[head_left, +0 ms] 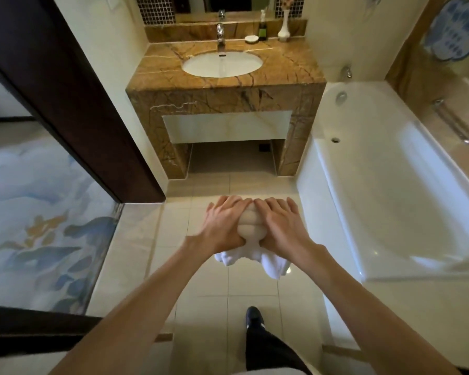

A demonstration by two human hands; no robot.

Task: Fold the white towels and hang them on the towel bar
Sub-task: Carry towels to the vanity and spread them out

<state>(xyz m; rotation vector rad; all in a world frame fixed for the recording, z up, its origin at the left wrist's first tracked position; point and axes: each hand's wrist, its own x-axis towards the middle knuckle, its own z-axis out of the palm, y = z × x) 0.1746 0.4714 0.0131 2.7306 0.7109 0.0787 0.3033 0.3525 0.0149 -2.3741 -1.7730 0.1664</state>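
Left hand [224, 226] and right hand [280, 226] clutch a bunched white towel [274, 262], fingers spread.

- The sink [222, 64] sat in the counter [290, 66] at twelve o'clock, the faucet [221, 36] behind it.
- The bathtub [390, 185] lay at two o'clock, right of the counter.
- The towel [251, 224] sat between the left hand [225, 226] and right hand [280, 226].

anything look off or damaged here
A wavy white streak crosses the front edge of the vanity, left of centre: perhaps a crack or residue. The towel is bunched between left hand and right hand, not folded.
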